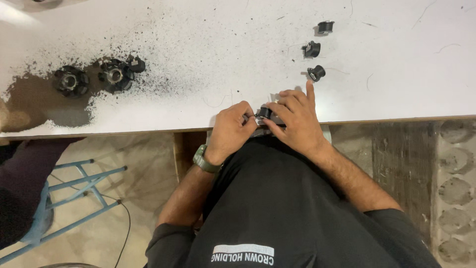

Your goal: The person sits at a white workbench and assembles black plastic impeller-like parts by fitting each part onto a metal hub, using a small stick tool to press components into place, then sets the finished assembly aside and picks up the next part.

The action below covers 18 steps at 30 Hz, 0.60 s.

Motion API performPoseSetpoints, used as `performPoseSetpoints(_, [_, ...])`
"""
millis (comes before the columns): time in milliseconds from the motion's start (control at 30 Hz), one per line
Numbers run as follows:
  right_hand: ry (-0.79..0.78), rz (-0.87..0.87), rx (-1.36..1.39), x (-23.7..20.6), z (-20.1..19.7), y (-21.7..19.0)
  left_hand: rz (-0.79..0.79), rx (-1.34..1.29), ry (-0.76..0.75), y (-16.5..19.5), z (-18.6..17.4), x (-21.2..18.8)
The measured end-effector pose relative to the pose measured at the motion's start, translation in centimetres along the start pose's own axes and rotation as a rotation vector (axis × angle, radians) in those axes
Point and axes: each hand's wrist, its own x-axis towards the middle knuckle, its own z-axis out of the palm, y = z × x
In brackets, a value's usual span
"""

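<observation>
Pinching a small black bushing (pixel 264 112) at the table's (pixel 396 99) near edge, left hand (pixel 229 130) and right hand (pixel 296 121) both closed on it. Looks light, rigid, maybe gritty; grab its sides.

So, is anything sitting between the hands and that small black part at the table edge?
Nothing visible. The left hand and right hand both already pinch the small black part at the table edge. The three loose black pieces lie beyond the fingers.
</observation>
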Motion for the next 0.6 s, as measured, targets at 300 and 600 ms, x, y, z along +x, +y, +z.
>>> performPoseSetpoints(300, [0.181,-0.087,0.290,-2.4,1.1,-1.7,0.197,-0.085,0.123,-0.6,2.2,-0.5])
performPoseSetpoints(600, [0.199,-0.110,0.228,-2.0,1.5,-1.7,0.182,-0.135,0.122,-1.2,2.5,-0.8])
